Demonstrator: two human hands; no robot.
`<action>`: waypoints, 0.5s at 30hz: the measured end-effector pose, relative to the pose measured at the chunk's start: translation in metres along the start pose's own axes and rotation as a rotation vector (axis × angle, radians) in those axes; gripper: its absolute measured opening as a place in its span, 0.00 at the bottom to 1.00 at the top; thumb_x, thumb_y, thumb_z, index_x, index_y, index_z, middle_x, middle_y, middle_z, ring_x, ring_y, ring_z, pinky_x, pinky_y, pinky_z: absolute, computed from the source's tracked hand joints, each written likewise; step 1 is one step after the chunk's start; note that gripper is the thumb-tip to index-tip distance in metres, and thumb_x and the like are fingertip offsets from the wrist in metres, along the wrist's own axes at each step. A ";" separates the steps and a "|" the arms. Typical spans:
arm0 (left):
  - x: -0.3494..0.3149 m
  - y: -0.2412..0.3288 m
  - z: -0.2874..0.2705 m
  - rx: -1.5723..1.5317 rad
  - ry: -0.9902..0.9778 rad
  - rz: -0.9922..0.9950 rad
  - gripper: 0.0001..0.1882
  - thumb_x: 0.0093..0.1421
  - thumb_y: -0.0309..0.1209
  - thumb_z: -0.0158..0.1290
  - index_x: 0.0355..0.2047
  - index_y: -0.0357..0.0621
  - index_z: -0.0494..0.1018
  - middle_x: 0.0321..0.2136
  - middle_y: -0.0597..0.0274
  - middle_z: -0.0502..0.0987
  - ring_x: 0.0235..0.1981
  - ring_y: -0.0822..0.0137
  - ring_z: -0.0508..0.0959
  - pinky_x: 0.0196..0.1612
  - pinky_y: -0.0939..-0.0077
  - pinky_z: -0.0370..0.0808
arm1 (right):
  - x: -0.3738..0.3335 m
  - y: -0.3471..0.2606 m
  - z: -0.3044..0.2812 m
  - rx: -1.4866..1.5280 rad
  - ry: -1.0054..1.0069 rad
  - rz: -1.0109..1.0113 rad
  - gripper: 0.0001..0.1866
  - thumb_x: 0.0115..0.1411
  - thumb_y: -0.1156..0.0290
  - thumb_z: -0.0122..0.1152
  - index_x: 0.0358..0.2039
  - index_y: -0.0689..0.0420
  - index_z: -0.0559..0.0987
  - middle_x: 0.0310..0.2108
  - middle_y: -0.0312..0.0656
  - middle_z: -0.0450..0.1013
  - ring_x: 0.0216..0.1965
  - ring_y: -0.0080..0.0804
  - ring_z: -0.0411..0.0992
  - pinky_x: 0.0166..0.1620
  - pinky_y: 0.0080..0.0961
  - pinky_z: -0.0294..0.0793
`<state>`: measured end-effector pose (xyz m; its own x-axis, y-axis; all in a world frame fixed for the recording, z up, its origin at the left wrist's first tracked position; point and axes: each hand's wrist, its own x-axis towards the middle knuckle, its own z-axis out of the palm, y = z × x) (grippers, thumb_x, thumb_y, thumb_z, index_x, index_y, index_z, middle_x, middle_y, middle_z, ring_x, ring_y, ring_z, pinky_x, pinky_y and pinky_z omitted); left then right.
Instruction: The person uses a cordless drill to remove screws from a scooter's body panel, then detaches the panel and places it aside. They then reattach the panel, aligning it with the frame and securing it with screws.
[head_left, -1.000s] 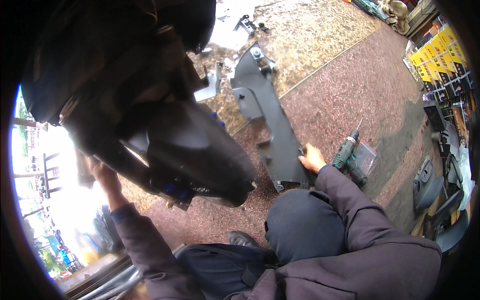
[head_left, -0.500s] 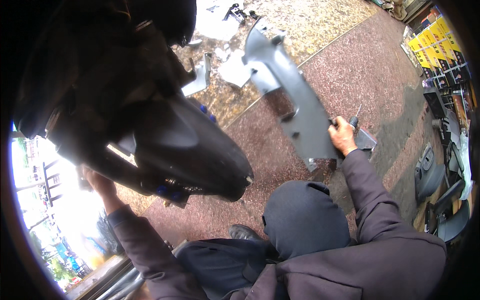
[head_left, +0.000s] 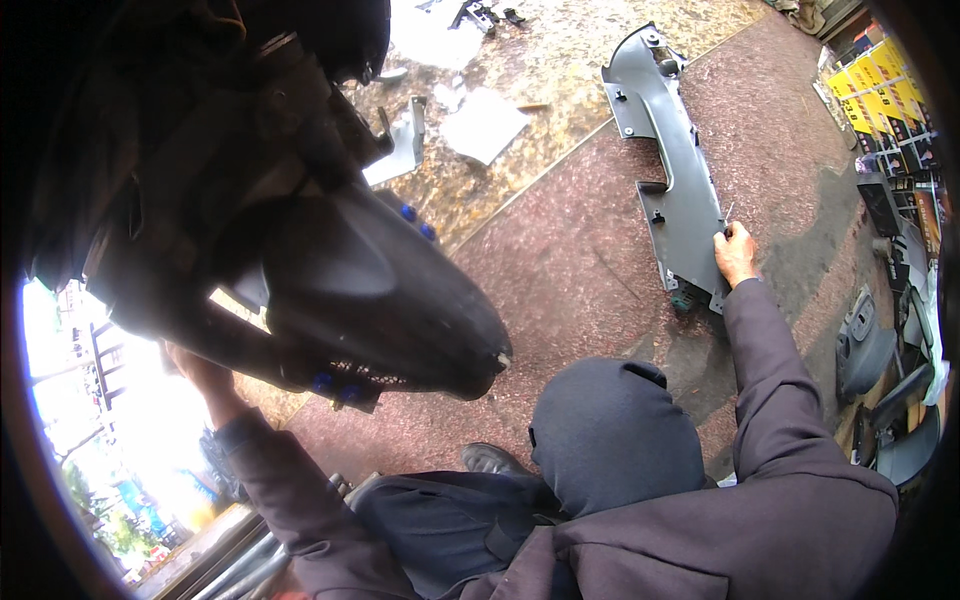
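Observation:
My right hand [head_left: 736,254] is closed on the right edge of a long grey plastic panel [head_left: 690,235], near its lower end. The panel has a notched left edge, small clips and a curved far end. A thin metal tip [head_left: 730,212] pokes out beside my fingers; what it belongs to is hidden. At the left, my left hand [head_left: 200,378] is against the lower side of a large dark vehicle body [head_left: 390,290], like a scooter's, with a tapered end. Glare and the body hide the fingers of that hand.
White sheets [head_left: 485,125] and a grey-white bracket-like piece [head_left: 408,140] lie on the tan board at the back. Small black parts [head_left: 480,18] are farther off. Yellow and black boxes [head_left: 880,90] stack at the right, above dark plastic parts [head_left: 865,345]. Reddish speckled flooring [head_left: 560,270] lies between.
My right hand has moved right with the grey panel, which has swung more upright and now shows its clips sharply. The tool and clear bag near that hand are now mostly covered.

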<state>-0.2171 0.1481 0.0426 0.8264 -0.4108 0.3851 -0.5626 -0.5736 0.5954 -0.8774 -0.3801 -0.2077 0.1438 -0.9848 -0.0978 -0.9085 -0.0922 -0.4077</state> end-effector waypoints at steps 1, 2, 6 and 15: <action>0.000 0.001 0.000 0.118 0.004 0.075 0.15 0.61 0.32 0.55 0.47 0.38 0.75 0.43 0.53 0.78 0.48 0.56 0.75 0.52 0.63 0.70 | -0.001 0.000 0.002 -0.031 -0.015 -0.009 0.17 0.51 0.64 0.58 0.37 0.63 0.78 0.30 0.54 0.77 0.35 0.50 0.76 0.43 0.42 0.74; -0.001 0.001 0.000 0.096 -0.013 0.049 0.15 0.61 0.32 0.55 0.47 0.38 0.75 0.43 0.53 0.78 0.48 0.56 0.75 0.51 0.63 0.70 | -0.001 -0.001 0.003 -0.061 -0.029 -0.019 0.18 0.51 0.64 0.58 0.39 0.63 0.78 0.30 0.54 0.77 0.35 0.51 0.76 0.44 0.42 0.74; -0.003 0.000 0.003 0.076 -0.004 0.043 0.15 0.61 0.32 0.55 0.46 0.38 0.75 0.43 0.52 0.78 0.47 0.56 0.76 0.51 0.62 0.70 | -0.005 -0.034 0.001 -0.178 0.116 -0.108 0.23 0.51 0.65 0.58 0.47 0.63 0.75 0.38 0.56 0.76 0.42 0.52 0.75 0.51 0.42 0.72; -0.016 0.048 0.013 -0.014 0.010 0.084 0.16 0.66 0.35 0.51 0.46 0.35 0.74 0.43 0.53 0.77 0.46 0.62 0.76 0.47 0.69 0.73 | -0.004 -0.306 -0.051 0.552 -0.471 -0.553 0.19 0.63 0.64 0.58 0.51 0.63 0.74 0.47 0.50 0.75 0.47 0.35 0.75 0.50 0.29 0.76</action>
<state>-0.2581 0.1180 0.0560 0.7763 -0.4501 0.4414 -0.6299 -0.5272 0.5703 -0.6196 -0.3553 -0.0366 0.7585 -0.6479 -0.0703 -0.3626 -0.3300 -0.8716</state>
